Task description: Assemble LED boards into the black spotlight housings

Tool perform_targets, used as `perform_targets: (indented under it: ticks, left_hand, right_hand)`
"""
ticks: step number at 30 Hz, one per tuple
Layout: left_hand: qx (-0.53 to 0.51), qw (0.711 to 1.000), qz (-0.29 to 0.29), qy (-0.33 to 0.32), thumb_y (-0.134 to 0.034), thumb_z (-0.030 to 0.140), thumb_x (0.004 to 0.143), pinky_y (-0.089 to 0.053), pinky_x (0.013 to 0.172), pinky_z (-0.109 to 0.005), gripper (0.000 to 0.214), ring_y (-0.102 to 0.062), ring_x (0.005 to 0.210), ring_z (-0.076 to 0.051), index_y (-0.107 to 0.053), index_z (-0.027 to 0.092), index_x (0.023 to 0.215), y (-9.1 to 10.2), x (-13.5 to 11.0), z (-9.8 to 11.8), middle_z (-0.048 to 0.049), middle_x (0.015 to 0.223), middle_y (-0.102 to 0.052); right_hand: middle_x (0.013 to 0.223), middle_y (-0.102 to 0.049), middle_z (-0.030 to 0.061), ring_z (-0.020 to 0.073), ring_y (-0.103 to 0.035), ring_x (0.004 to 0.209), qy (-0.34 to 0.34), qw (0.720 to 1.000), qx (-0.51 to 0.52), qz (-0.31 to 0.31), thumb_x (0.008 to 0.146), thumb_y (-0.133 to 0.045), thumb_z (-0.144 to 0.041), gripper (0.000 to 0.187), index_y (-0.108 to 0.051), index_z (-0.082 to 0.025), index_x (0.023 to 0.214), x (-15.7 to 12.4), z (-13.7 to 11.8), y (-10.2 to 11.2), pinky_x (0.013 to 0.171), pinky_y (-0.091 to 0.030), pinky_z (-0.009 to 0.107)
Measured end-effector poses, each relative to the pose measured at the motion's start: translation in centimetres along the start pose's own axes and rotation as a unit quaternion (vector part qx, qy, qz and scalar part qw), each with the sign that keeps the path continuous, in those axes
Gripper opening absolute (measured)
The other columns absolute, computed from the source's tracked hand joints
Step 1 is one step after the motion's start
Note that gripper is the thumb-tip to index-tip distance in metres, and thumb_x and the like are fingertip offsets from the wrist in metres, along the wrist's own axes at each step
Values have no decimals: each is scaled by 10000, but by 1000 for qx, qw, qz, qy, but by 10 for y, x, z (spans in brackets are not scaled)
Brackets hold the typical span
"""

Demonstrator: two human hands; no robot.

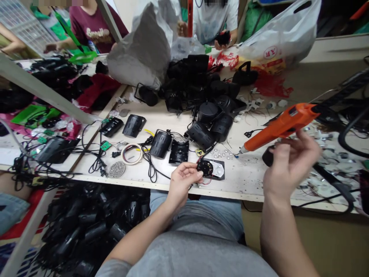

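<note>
My left hand (186, 179) pinches a round black circuit board (205, 167) by its edge, with thin red and black wires attached. Behind the board lies a dark rectangular piece (222, 172) carrying a whitish plate. My right hand (288, 165) is raised, fingers loosely bent and apart, just under an orange electric screwdriver (281, 127). A fingertip appears to touch the screwdriver's underside; the palm is not wrapped around it. The screwdriver's tip points left, close to several small silvery screws (221, 153). Beside my right thumb is a dark rounded object (268, 156), partly hidden.
Black housings (161, 143) and a tape roll (131, 154) lie left of my hands. More black lamps (201, 88) are heaped behind. Small white parts (323, 181) cover the right side. A dark cable (346, 138) loops there. Two co-workers (215, 23) (95, 27) sit opposite.
</note>
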State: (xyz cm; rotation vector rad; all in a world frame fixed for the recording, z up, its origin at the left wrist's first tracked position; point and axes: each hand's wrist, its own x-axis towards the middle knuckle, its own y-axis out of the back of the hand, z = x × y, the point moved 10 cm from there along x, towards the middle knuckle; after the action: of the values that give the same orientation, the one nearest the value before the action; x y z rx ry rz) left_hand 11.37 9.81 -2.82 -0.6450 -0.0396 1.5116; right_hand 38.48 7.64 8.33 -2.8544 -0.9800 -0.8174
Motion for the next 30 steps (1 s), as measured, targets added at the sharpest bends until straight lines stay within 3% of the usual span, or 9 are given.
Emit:
perform_targets:
  ticks: [2,3,5,7,10,16,22,27,30]
  left_hand:
    - [-12,1000,-10,13,-950,357,523,-564,569,-241,478,-632,524,-104,-662,145,839,-3,-2,-1,34,617,-644]
    - [-10,1000,-14,10,-947,353,527,-563,571,-240,470,-632,523,-103,-657,144,832,-5,-3,1,34,609,-642]
    - [-1,1000,-22,2,-941,343,539,-561,575,-239,458,-631,524,-102,-651,146,833,-7,-5,2,35,606,-641]
    - [5,1000,-26,4,-936,333,544,-555,570,-235,453,-626,522,-99,-646,147,839,-9,-6,1,40,609,-638]
    - [10,999,-33,25,-931,321,542,-553,567,-241,447,-619,515,-99,-643,149,839,-12,-7,-4,47,604,-628]
    - [13,999,-42,27,-913,271,539,-545,577,-240,423,-615,516,-98,-646,154,846,-16,-7,-3,52,592,-629]
    - [9,998,-42,52,-902,244,513,-538,560,-230,410,-595,488,-86,-626,152,801,-17,-4,-6,58,575,-623]
    - [1,997,-40,64,-904,233,489,-530,541,-226,420,-592,470,-86,-625,149,792,-17,-3,-6,63,561,-622]
    - [1,997,-42,63,-905,231,479,-532,542,-227,428,-595,471,-88,-631,147,797,-19,-4,-5,60,557,-632]
  right_hand:
    - [1052,-620,76,225,-624,914,21,999,11,31,852,-674,-501,382,-593,-238,1117,-17,-10,10,818,-512,435]
    - [985,-631,59,211,-625,867,9,1000,20,6,854,-691,-439,298,-619,-231,1055,-26,-11,6,792,-514,414]
    - [917,-660,47,198,-636,831,-56,990,42,-119,861,-687,-387,209,-645,-226,988,-44,-5,-19,751,-524,382]
    - [881,-686,42,191,-652,803,-129,955,78,-256,865,-663,-379,208,-646,-230,1008,-66,1,-49,711,-537,357]
    - [804,-676,13,165,-641,720,-174,908,123,-360,816,-688,-362,265,-625,-236,1040,-86,-1,-74,660,-540,319]
    - [624,-581,-61,131,-563,556,-233,885,101,-390,700,-745,-326,371,-592,-235,1026,-101,7,-92,521,-457,261]
    - [603,-573,-66,132,-549,521,-280,875,110,-379,740,-663,-356,365,-581,-227,1072,-107,15,-90,503,-505,275]
    - [616,-554,-67,134,-540,518,-251,883,102,-382,826,-608,-382,353,-577,-237,1147,-102,14,-86,504,-504,280]
    - [649,-591,-60,138,-575,579,-196,888,87,-408,777,-688,-359,425,-560,-230,1162,-100,5,-91,561,-485,274]
